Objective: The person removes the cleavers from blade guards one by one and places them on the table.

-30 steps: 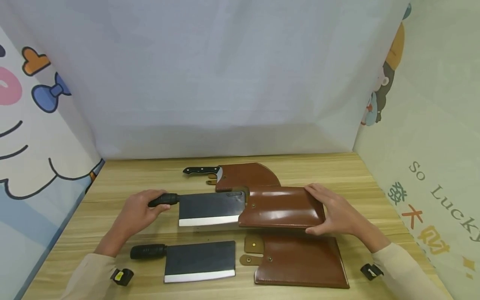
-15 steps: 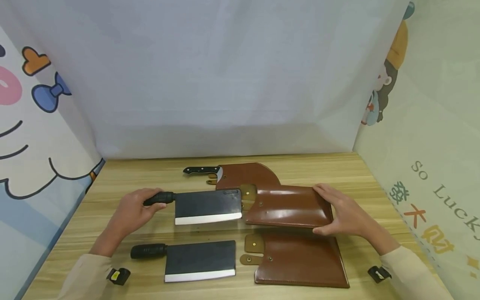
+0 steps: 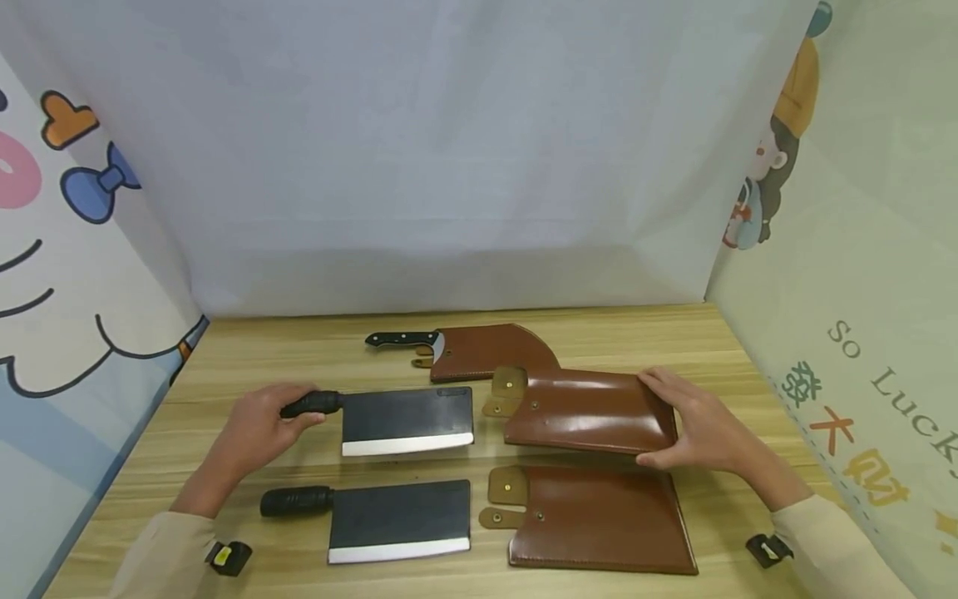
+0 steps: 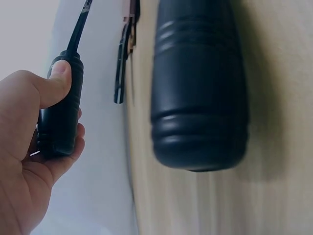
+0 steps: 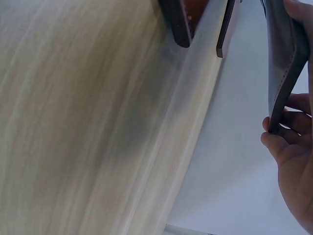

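Two hands loaded, both clear of the wood-grain table (image 3: 277,358). Left hand (image 3: 258,424): fingers and thumb wrapped round the black ribbed handle (image 4: 58,117) of a cleaver (image 3: 407,420), dark blade pointing right, bright cutting edge on the near side. Right hand (image 3: 696,433): pinching a glossy brown leather sheath (image 3: 591,408) at its right end, thumb on the near edge, fingers on the far edge. Sheath's two tan snap tabs (image 3: 509,387) face left, just beside the blade's right end; blade and sheath apart.

Near side, flat on table: second cleaver (image 3: 400,522) at left, handle left, blade right; second brown sheath (image 3: 599,524) to its right, tabs also left, not touching the blade. Far side: third knife (image 3: 404,339), black riveted handle left, blade mostly inside a smaller brown sheath (image 3: 490,349) with rounded right end. White backdrop (image 3: 449,150) beyond.
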`<state>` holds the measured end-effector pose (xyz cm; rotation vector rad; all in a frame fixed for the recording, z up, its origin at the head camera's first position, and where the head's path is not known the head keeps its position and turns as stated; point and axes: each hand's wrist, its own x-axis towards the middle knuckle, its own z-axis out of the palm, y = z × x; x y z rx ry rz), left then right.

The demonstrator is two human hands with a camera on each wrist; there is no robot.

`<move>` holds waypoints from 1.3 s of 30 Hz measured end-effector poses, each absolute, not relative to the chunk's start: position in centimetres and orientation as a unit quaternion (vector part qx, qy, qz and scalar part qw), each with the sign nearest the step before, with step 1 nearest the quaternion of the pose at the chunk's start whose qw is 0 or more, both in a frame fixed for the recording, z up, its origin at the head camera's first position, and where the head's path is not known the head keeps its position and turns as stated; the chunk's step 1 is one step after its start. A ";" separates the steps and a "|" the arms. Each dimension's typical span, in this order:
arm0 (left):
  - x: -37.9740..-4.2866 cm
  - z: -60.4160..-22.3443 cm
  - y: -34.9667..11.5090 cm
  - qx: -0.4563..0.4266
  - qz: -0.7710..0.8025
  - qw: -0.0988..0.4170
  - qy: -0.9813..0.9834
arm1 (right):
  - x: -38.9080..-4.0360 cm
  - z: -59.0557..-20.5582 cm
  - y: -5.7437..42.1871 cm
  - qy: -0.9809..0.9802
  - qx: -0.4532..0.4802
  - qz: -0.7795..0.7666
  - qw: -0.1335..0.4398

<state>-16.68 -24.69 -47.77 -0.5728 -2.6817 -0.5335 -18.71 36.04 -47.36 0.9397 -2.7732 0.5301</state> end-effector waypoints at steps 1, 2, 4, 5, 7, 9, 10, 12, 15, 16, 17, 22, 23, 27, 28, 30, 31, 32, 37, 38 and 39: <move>-16.7 -47.9 -24.7 -0.200 -0.187 0.168 -0.947 | -18.7 -47.4 36.1 -0.929 0.315 0.178 0.082; -16.6 -47.9 -24.7 -0.200 -0.185 0.162 -0.948 | -18.8 -47.5 36.1 -0.929 0.316 0.178 0.080; -16.6 -48.1 -24.7 -0.199 -0.184 0.149 -0.951 | -18.8 -47.8 36.2 -0.929 0.315 0.177 0.078; -16.6 -48.2 -24.6 -0.199 -0.182 0.146 -0.952 | -18.9 -47.9 36.2 -0.930 0.314 0.176 0.075; -16.6 -48.4 -24.6 -0.196 -0.181 0.138 -0.954 | -19.0 -48.2 36.3 -0.931 0.311 0.175 0.072; -16.7 -48.5 -24.5 -0.196 -0.178 0.136 -0.955 | -19.2 -48.4 36.2 -0.932 0.310 0.172 0.071; -16.7 -48.6 -24.5 -0.195 -0.177 0.134 -0.955 | -19.3 -48.5 36.2 -0.932 0.311 0.171 0.071; -16.8 -48.7 -24.5 -0.192 -0.175 0.127 -0.957 | -19.5 -48.7 36.1 -0.933 0.311 0.169 0.068; -17.0 -48.8 -24.4 -0.186 -0.173 0.113 -0.960 | -19.7 -48.8 36.0 -0.934 0.312 0.168 0.057; -17.0 -48.8 -24.4 -0.186 -0.172 0.109 -0.961 | -19.8 -48.8 35.9 -0.934 0.311 0.168 0.052; -17.1 -48.8 -24.4 -0.186 -0.171 0.106 -0.962 | -19.9 -48.7 35.8 -0.935 0.310 0.168 0.047; -17.4 -48.7 -24.3 -0.191 -0.168 0.096 -0.962 | -20.3 -48.4 35.5 -0.938 0.304 0.165 0.027; -17.5 -48.8 -24.3 -0.192 -0.167 0.094 -0.962 | -20.4 -48.4 35.4 -0.938 0.304 0.163 0.023; -17.8 -49.0 -24.5 -0.192 -0.169 0.082 -0.963 | -20.7 -48.2 35.3 -0.941 0.300 0.156 0.006; -17.9 -49.1 -24.5 -0.191 -0.170 0.078 -0.964 | -20.8 -48.2 35.2 -0.942 0.299 0.154 0.003; -18.1 -49.2 -24.6 -0.187 -0.172 0.067 -0.965 | -20.9 -48.3 35.2 -0.942 0.298 0.152 -0.002; -18.2 -49.3 -24.6 -0.184 -0.173 0.062 -0.966 | -21.0 -48.4 35.2 -0.943 0.298 0.150 -0.004; -18.2 -49.4 -24.7 -0.181 -0.174 0.056 -0.966 | -21.1 -48.5 35.1 -0.943 0.299 0.148 -0.005; -18.5 -49.6 -24.8 -0.170 -0.181 0.033 -0.968 | -21.5 -49.1 35.1 -0.943 0.301 0.143 -0.013; -18.5 -49.7 -24.9 -0.169 -0.181 0.031 -0.968 | -21.5 -49.2 35.1 -0.943 0.301 0.143 -0.014; -18.6 -49.8 -24.9 -0.169 -0.182 0.028 -0.968 | -21.5 -49.3 35.1 -0.943 0.301 0.144 -0.017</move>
